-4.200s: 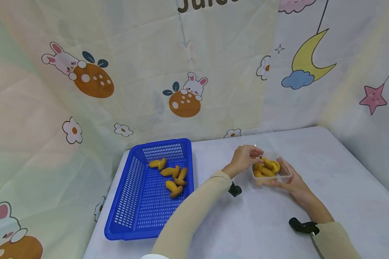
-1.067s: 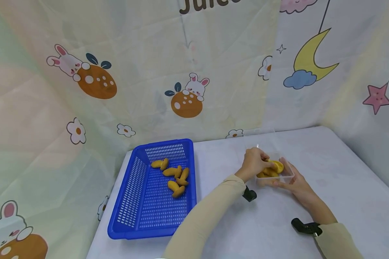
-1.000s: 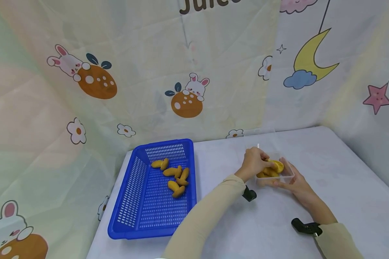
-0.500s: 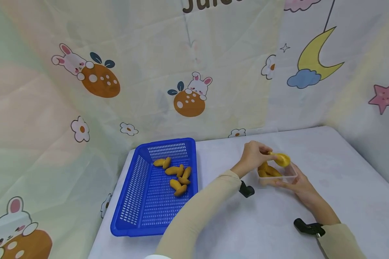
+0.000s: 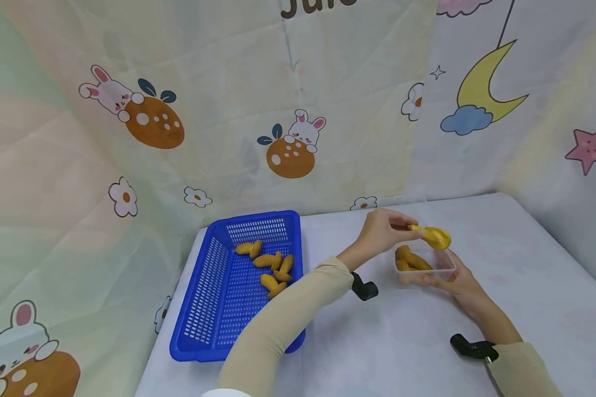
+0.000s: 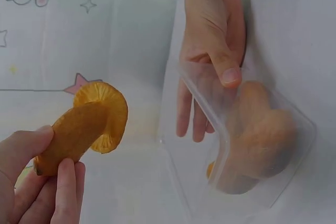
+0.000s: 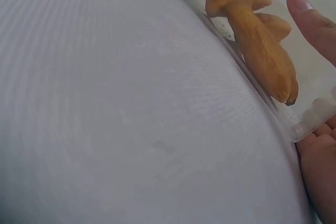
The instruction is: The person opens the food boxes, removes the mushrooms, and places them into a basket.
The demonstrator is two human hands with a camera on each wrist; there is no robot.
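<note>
In the head view my left hand (image 5: 383, 230) pinches a yellow-brown mushroom (image 5: 438, 239) by its stem, raised over a clear plastic box (image 5: 439, 272). The left wrist view shows the ribbed underside of the cap on this mushroom (image 6: 107, 114), the thumb and fingers being at the stem end. My right hand (image 5: 459, 281) grips the box at its right side, thumb along the near wall. Inside lie a few more mushrooms (image 5: 418, 262). Seen from the right wrist, one mushroom (image 7: 260, 45) lies against the clear wall beside my thumb.
A blue perforated basket (image 5: 193, 309) stands at the left of the white-covered table (image 5: 367, 342), holding several mushrooms (image 5: 264, 261) toward its back. My left forearm crosses in front of its near right corner. A printed cloth backdrop (image 5: 218, 138) hangs behind the table.
My left hand has gone from inside the box to above it, lifting out one mushroom and drawing slightly left. My right hand keeps its hold on the box.
</note>
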